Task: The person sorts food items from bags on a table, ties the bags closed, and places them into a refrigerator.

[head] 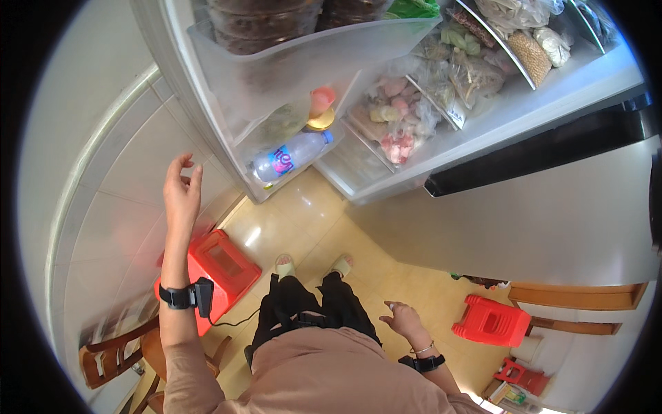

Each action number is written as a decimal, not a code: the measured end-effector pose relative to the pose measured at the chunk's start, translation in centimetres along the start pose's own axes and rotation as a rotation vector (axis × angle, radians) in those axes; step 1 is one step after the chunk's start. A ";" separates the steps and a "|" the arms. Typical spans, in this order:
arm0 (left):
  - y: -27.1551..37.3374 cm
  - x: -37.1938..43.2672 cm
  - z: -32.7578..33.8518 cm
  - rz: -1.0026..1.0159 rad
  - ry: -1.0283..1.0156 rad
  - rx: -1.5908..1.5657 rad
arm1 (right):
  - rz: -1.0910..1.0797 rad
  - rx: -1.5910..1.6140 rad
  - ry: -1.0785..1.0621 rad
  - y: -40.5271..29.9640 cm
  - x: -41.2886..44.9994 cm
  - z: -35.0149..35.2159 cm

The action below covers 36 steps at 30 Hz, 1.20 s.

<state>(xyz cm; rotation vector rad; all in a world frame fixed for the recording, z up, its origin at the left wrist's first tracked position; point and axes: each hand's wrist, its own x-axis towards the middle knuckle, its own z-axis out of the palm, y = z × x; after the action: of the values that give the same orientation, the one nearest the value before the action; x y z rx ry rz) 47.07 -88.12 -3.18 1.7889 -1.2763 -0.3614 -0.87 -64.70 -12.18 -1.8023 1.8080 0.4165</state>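
Note:
My left hand (183, 191) is raised beside the open refrigerator door (204, 111), its curved fingers apart and holding nothing. Lower and to the right, my right hand (406, 322) hangs near my hip with loosely bent fingers and nothing in them. In the door's lower bin a plastic bottle (292, 155) with a blue cap leans beside a gold lid (320, 119) and a pink item (322, 99). The upper door bin (310, 67) holds large clear containers (264, 26) with dark contents. Bagged food (398, 116) fills the refrigerator shelves, including a bag of beige beans (528, 57).
A red plastic stool (222, 269) stands by the tiled wall (129, 176), near a wooden chair (119, 357). Another red stool (491, 321) is at the right. The lower refrigerator door (543, 217) appears closed below a black strip (538, 145).

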 end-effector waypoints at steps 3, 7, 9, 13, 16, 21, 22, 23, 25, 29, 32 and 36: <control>-0.1 -0.7 0.8 -0.061 -0.003 -0.005 | -0.001 -0.001 0.009 0.9 0.4 0.1; -1.4 -1.3 1.6 -0.091 -0.006 0.020 | -0.048 -0.010 0.009 2.6 0.8 1.7; -2.4 -1.8 2.2 -0.087 -0.008 0.001 | -0.061 -0.026 -0.031 3.1 1.0 2.1; -2.9 -2.8 3.1 -0.108 -0.026 0.069 | -0.085 -0.007 -0.105 3.3 1.9 2.0; -3.6 -3.2 3.4 -0.130 -0.029 0.093 | -0.099 0.029 -0.136 3.5 2.9 2.2; -4.6 -3.5 3.5 -0.154 -0.040 0.129 | -0.123 0.047 -0.156 3.6 4.3 2.5; -4.6 -3.5 3.6 -0.164 -0.041 0.131 | -0.126 0.046 -0.136 3.7 4.4 2.4; -4.5 -3.5 3.6 -0.174 -0.043 0.132 | -0.128 0.045 -0.115 3.8 4.6 2.4; -4.4 -3.4 3.7 -0.171 -0.047 0.147 | -0.132 0.053 -0.102 4.1 4.8 2.4; -3.5 -3.1 3.9 -0.170 -0.040 0.144 | -0.131 0.086 -0.076 4.8 5.2 2.3; -2.6 -2.7 4.4 -0.156 -0.044 0.153 | -0.130 0.094 -0.050 5.1 5.2 2.3; -1.3 -2.5 5.1 -0.155 -0.057 0.124 | -0.128 0.117 -0.038 5.6 5.1 2.6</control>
<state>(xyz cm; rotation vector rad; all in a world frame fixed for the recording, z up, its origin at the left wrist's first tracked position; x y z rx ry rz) 43.37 -88.38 -7.69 2.0021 -1.2250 -0.4311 -5.69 -67.03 -18.09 -1.8044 1.6457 0.2876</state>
